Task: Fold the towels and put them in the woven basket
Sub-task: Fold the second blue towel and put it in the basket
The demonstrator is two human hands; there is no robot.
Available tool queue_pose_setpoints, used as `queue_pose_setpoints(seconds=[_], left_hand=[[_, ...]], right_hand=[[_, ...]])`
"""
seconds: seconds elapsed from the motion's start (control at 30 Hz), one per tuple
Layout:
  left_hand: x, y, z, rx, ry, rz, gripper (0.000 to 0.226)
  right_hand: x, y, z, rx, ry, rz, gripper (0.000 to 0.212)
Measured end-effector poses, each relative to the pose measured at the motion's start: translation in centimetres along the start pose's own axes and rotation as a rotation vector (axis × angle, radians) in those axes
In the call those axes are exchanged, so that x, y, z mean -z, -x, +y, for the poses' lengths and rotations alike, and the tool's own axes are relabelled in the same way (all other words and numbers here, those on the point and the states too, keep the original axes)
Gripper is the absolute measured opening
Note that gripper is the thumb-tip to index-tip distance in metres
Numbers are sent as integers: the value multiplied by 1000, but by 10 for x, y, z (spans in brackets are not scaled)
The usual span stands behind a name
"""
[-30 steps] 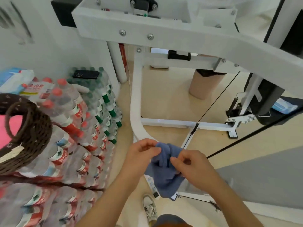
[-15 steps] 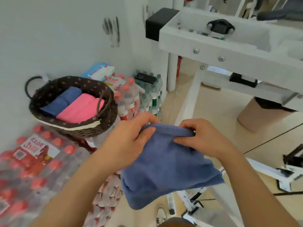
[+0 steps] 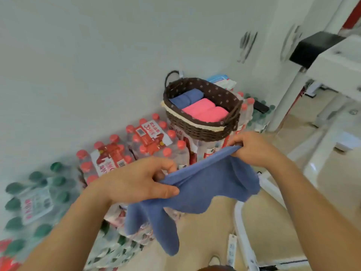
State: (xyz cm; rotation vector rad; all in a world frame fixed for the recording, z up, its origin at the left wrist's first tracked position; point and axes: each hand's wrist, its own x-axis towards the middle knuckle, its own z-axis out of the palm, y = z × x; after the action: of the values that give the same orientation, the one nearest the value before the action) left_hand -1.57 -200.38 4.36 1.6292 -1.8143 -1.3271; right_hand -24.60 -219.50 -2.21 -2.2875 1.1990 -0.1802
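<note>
Hands were close together half a second ago, now wide apart. Left hand (image 3: pixel 136 182) and right hand (image 3: pixel 254 149) each pinch the towel's (image 3: pixel 207 186) top edge. It hangs stretched in mid-air, just short of the basket (image 3: pixel 201 131). Opened out, unfolded; folding probably next.

The single wide-angle camera, worn on the person's head, looks forward and down from close above the left hand (image 3: pixel 136 181) and right hand (image 3: pixel 256 150), facing the dark-brown woven basket (image 3: pixel 201 132).
</note>
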Motion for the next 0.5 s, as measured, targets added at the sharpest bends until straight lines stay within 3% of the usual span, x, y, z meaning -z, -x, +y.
queue_pose_setpoints(seconds=[0.13,0.17,0.23,0.3,0.4,0.5], left_hand=[[15,68,-70,41,43,599,15],[21,85,-87,76,32,676,18],[31,123,-120,169,-33,646,27],[40,163,-148,272,-59,483,31],[53,216,-176,360,80,347,28],[68,240,-210,396,187,642,26]], right_hand=[[-47,-12,-71,43,-135,-17,14],[-54,-12,-87,42,-226,-18,12],[-66,-14,-116,69,-316,-89,9],[-71,-17,-138,110,-276,-282,9],[-76,-24,-158,118,-254,-527,9],[-81,-41,-169,57,-337,-502,29]])
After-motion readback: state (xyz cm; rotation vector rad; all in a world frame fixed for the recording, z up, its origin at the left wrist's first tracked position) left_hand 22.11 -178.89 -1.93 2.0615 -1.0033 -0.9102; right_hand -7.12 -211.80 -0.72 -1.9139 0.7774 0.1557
